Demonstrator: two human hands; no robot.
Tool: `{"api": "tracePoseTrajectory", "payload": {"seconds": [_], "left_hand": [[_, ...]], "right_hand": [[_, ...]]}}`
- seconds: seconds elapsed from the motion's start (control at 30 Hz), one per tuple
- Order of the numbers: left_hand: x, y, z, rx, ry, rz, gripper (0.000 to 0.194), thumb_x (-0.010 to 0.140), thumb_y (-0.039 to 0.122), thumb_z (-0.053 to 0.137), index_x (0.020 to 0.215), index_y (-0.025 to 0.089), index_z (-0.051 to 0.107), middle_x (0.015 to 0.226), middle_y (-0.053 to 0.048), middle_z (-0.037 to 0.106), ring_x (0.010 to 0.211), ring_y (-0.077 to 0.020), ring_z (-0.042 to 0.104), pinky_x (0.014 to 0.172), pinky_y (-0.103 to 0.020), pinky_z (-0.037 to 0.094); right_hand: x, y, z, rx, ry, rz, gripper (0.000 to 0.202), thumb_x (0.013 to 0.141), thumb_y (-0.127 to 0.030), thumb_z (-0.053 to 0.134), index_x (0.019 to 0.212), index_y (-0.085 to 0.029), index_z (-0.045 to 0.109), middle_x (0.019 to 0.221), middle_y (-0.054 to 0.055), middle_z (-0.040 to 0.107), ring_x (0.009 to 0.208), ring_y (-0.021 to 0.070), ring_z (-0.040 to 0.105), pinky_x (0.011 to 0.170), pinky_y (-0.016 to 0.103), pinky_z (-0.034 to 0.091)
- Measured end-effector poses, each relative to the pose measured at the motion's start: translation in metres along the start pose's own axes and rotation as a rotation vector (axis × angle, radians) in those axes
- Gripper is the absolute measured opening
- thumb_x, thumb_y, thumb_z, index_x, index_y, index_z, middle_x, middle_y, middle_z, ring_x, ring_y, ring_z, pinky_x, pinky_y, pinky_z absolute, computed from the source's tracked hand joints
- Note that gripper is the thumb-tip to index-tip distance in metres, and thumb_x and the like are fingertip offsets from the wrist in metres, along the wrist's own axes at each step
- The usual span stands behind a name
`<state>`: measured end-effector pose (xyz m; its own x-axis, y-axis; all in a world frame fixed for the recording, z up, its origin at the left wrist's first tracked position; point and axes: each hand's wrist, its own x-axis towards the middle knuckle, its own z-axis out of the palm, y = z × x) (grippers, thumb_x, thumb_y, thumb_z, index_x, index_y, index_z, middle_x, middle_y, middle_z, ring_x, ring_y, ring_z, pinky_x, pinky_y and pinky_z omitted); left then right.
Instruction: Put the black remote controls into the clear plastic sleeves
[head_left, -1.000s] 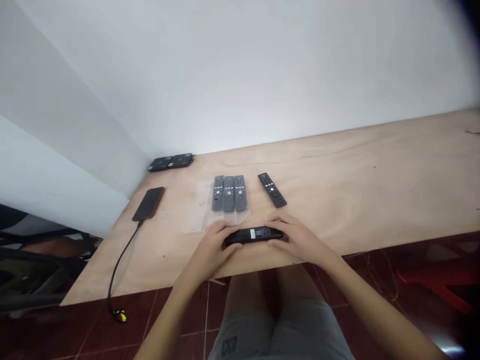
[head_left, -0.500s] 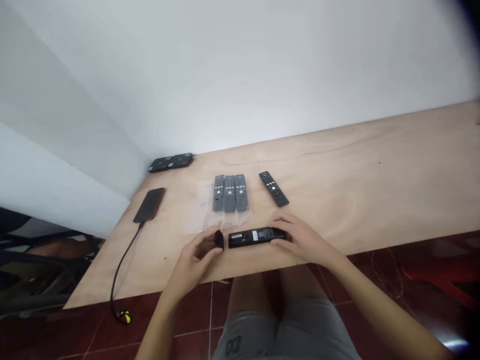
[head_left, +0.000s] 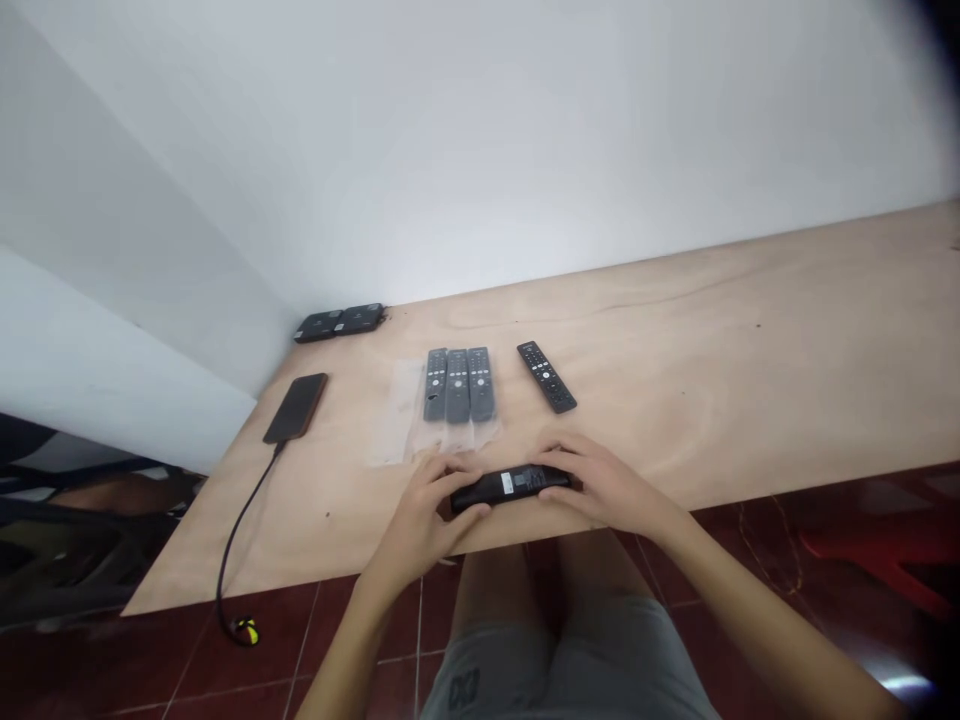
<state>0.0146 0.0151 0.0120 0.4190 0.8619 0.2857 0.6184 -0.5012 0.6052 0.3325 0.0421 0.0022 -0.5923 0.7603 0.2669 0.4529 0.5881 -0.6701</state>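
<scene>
A black remote (head_left: 510,485) lies back side up near the table's front edge, its pale label showing. Around its left end are the fingers of my left hand (head_left: 439,505), where the small black cover now sits over the battery bay. My right hand (head_left: 589,480) grips the right end between thumb and fingers. Just beyond, three remotes in clear plastic sleeves (head_left: 458,385) lie side by side with their buttons up. Another black remote (head_left: 547,377), unwrapped, rests at a slant to their right.
The wooden table (head_left: 712,350) meets a white wall. At its left are a phone (head_left: 297,407) with a black cable (head_left: 240,530) hanging over the edge, and two flat black boxes (head_left: 358,320) by the wall. A red object (head_left: 877,560) is at lower right.
My left hand has moved right with the black cover and brought it onto the remote's left end. The battery bay, visible before, is covered. My right hand has hardly moved.
</scene>
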Motion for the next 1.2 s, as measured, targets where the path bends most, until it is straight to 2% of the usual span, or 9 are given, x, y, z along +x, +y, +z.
{"api": "tracePoseTrajectory", "payload": {"seconds": [0.17,0.27,0.37,0.5,0.63,0.77,1.0,1.13,1.2], "left_hand": [[0.003,0.004,0.002,-0.047,-0.015,-0.025,0.027,0.099,0.035,0.079,0.124,0.027,0.077,0.130,-0.011,0.072,0.127,-0.0323,0.065,0.113,-0.056,0.053],[-0.001,-0.002,-0.004,-0.090,0.063,-0.066,0.025,0.104,0.035,0.071,0.127,0.029,0.079,0.128,-0.009,0.074,0.124,-0.0305,0.067,0.110,-0.052,0.056],[-0.010,-0.025,-0.020,-0.027,0.259,-0.127,0.029,0.107,0.027,0.056,0.125,0.027,0.079,0.126,-0.010,0.075,0.117,-0.0285,0.070,0.104,-0.049,0.058],[-0.024,-0.068,-0.050,0.382,0.411,-0.135,0.025,0.100,0.025,0.062,0.118,0.021,0.079,0.121,-0.014,0.073,0.117,-0.0339,0.065,0.108,-0.056,0.051],[-0.034,-0.084,-0.061,0.488,0.355,-0.126,0.019,0.105,0.028,0.059,0.101,0.021,0.077,0.108,-0.012,0.077,0.108,-0.0324,0.067,0.104,-0.053,0.050],[-0.036,-0.078,-0.056,0.473,0.332,-0.108,0.019,0.106,0.027,0.056,0.107,0.021,0.074,0.114,-0.012,0.076,0.113,-0.0330,0.065,0.104,-0.050,0.050],[-0.028,-0.076,-0.059,0.487,0.336,-0.116,0.021,0.105,0.029,0.057,0.099,0.023,0.076,0.101,-0.011,0.079,0.101,-0.0342,0.065,0.098,-0.052,0.051],[-0.032,-0.039,-0.040,0.322,0.415,-0.180,0.015,0.101,0.037,0.068,0.093,0.025,0.074,0.095,-0.007,0.078,0.096,-0.0298,0.068,0.091,-0.045,0.054],[-0.034,-0.014,-0.022,0.145,0.333,-0.259,0.018,0.101,0.041,0.070,0.094,0.025,0.076,0.093,-0.005,0.078,0.086,-0.0255,0.069,0.078,-0.039,0.056]], "right_hand": [[0.000,-0.002,0.000,-0.011,0.012,-0.003,0.039,0.104,-0.035,0.074,0.143,-0.031,0.072,0.140,0.011,0.070,0.131,0.0326,0.066,0.116,0.052,0.054],[0.000,-0.005,-0.002,0.014,0.033,0.021,0.031,0.109,-0.040,0.067,0.138,-0.031,0.073,0.138,0.009,0.073,0.129,0.0309,0.067,0.114,0.047,0.055],[0.002,-0.006,-0.004,0.035,0.065,0.067,0.026,0.114,-0.041,0.057,0.119,-0.028,0.078,0.120,0.007,0.078,0.113,0.0288,0.072,0.102,0.043,0.059],[0.003,-0.002,0.000,-0.030,0.099,0.109,0.038,0.117,-0.038,0.047,0.096,-0.024,0.075,0.095,0.007,0.076,0.094,0.0283,0.072,0.088,0.043,0.059],[0.003,0.002,0.004,-0.093,0.168,0.113,0.026,0.113,-0.041,0.057,0.121,-0.025,0.075,0.118,0.010,0.076,0.110,0.0318,0.071,0.100,0.050,0.059],[0.002,0.001,0.005,-0.176,0.120,0.065,0.050,0.098,-0.050,0.079,0.142,-0.028,0.067,0.140,0.013,0.067,0.127,0.0377,0.064,0.110,0.058,0.055],[-0.001,0.003,0.003,-0.115,0.105,0.056,0.034,0.101,-0.040,0.077,0.132,-0.027,0.072,0.131,0.012,0.071,0.120,0.0352,0.066,0.106,0.056,0.057],[-0.009,0.005,-0.010,-0.006,0.090,0.086,0.036,0.102,-0.043,0.076,0.135,-0.030,0.075,0.133,0.011,0.072,0.123,0.0345,0.068,0.109,0.053,0.057],[-0.016,0.007,-0.019,0.056,0.089,0.106,0.037,0.101,-0.046,0.076,0.134,-0.030,0.076,0.133,0.011,0.073,0.124,0.0342,0.069,0.110,0.052,0.058]]}}
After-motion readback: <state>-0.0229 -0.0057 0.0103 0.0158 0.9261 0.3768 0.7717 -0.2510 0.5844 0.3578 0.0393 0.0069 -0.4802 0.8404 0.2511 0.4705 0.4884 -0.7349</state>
